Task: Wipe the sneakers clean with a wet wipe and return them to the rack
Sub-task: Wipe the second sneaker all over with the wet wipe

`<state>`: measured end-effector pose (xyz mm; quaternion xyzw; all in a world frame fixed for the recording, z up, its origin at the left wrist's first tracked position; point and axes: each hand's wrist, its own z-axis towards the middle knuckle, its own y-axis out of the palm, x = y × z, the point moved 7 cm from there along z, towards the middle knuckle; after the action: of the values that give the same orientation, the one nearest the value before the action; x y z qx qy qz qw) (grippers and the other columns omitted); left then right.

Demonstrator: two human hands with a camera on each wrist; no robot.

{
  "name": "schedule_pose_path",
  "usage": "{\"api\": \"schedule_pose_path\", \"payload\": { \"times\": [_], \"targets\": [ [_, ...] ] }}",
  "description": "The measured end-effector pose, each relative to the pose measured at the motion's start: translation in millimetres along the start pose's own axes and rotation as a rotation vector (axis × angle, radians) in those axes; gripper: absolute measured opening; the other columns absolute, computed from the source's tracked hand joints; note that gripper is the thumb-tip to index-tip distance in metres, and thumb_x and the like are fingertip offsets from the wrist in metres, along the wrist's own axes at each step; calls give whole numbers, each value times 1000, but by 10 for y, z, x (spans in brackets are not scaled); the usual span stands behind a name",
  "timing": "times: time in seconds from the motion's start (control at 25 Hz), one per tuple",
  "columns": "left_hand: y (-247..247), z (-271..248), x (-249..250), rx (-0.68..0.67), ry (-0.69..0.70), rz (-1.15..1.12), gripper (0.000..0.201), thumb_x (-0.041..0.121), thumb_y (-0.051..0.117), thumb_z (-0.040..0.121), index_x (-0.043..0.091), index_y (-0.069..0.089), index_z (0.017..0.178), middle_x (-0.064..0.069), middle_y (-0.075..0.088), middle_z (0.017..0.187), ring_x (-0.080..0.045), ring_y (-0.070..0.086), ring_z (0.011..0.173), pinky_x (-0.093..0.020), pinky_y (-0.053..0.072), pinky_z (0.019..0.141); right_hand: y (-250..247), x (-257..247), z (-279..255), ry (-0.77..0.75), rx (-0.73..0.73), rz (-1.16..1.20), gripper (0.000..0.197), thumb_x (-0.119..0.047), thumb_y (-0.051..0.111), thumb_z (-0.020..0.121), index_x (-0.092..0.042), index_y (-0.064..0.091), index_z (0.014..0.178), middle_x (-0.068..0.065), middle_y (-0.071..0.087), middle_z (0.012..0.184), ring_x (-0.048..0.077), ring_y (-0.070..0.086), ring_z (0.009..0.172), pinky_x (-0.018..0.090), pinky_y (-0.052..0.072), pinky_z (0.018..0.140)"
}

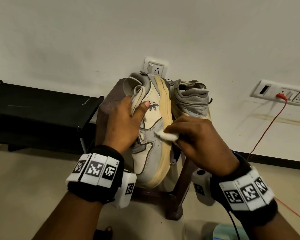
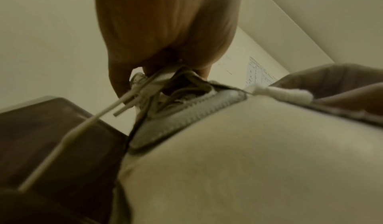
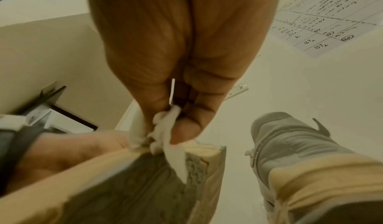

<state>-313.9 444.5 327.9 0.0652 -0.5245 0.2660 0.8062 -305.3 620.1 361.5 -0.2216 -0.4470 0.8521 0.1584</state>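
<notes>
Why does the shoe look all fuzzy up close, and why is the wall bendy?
Left wrist view: the held sneaker sits too near the lens, so it blurs. Right wrist view: its sole smears too. Head view: the wide lens curves the wall.

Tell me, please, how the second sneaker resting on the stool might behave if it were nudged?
The second sneaker probably slides rather than rolls, since it sits on its flat sole. Its padded collar looks soft and would likely give. It sits near the brown stool edge, so a firm push might tip it off.
</notes>
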Motion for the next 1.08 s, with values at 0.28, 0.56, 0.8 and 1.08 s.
{"api": "schedule_pose_path", "payload": {
  "times": [0.28, 0.56, 0.8, 1.08],
  "targets": [
    [62, -29, 27, -8, 66, 170, 48, 63, 46, 85, 22, 62, 104, 4, 70, 91, -16, 67, 85, -45, 57, 75, -27, -202, 209, -29, 159, -158, 20, -20, 62, 84, -10, 72, 99, 6, 66, 88, 20, 62, 75, 37, 55, 63],
    [-38, 5, 3, 28, 55, 155, 50, 65, 44, 83, 22, 62, 101, 4, 70, 89, -17, 67, 84, -44, 56, 73, 134, -523, 60, -222, -289, -197, 22, -6, 67, 80, -14, 71, 101, 2, 64, 95, 19, 62, 85, 39, 54, 68],
    [-30, -6, 29, -11, -6, -141, 25, 33, 59, 93, 14, 65, 106, 6, 71, 89, -2, 68, 83, -25, 57, 75, -84, -429, 196, -97, 38, -183, 18, -17, 63, 85, -11, 72, 99, 6, 67, 90, 19, 63, 78, 37, 55, 66],
    [-230, 37, -35, 87, 20, -170, 18, 34, 59, 93, 21, 65, 103, 6, 71, 91, -1, 68, 83, -18, 54, 72, -99, -447, 76, -127, -69, -149, 23, -6, 69, 78, -13, 73, 99, 4, 68, 96, 18, 64, 85, 34, 56, 71]
  ]
}}
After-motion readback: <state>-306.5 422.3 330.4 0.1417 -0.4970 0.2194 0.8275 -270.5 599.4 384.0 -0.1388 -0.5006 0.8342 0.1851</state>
